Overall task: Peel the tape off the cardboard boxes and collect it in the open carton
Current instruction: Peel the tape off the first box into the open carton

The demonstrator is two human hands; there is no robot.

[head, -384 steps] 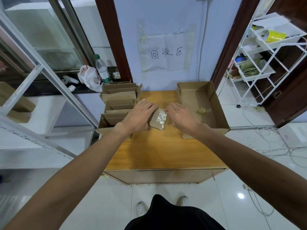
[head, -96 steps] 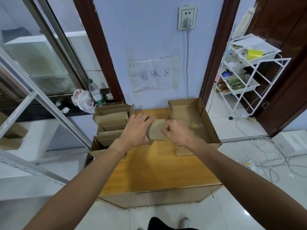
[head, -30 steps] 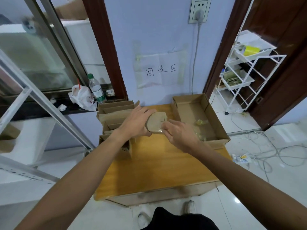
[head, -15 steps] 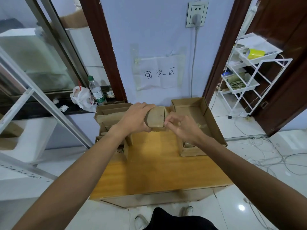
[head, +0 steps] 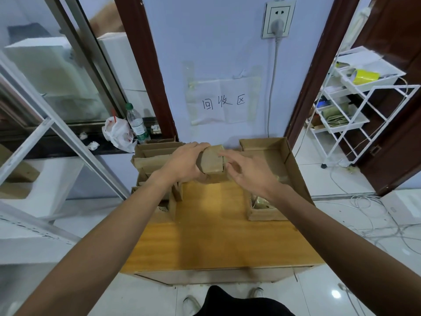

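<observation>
Two shoes [head: 189, 302] stand on the white floor at the near edge of a wooden surface [head: 216, 236]. Both bare forearms reach out over it.

Above the far part of the surface, the left hand [head: 184, 163] has its fingers curled round the left end of a small cardboard box [head: 210, 161] and holds it up clear of the wood. The right hand [head: 248, 172] is just beside the box's right end with its fingers loose and spread. It is blurred, so I cannot tell whether a fingertip touches the box, and no tape can be made out on the box itself.

Left of the hands, a stack of cardboard boxes [head: 155, 156] sits along the surface's left edge. To the right lies the open carton [head: 295, 167], with crumpled tape scraps [head: 262, 202] in its near end.

Farther back on the left, a plastic bottle [head: 136, 124] and a white plastic bag [head: 117, 133] rest on a dark ledge. A paper sign [head: 223, 101] is taped to the wall, below a wall socket [head: 276, 19] with a plug in it. A white wire rack [head: 355, 110] stands at the far right, with loose cables [head: 376, 224] on the floor near it.
</observation>
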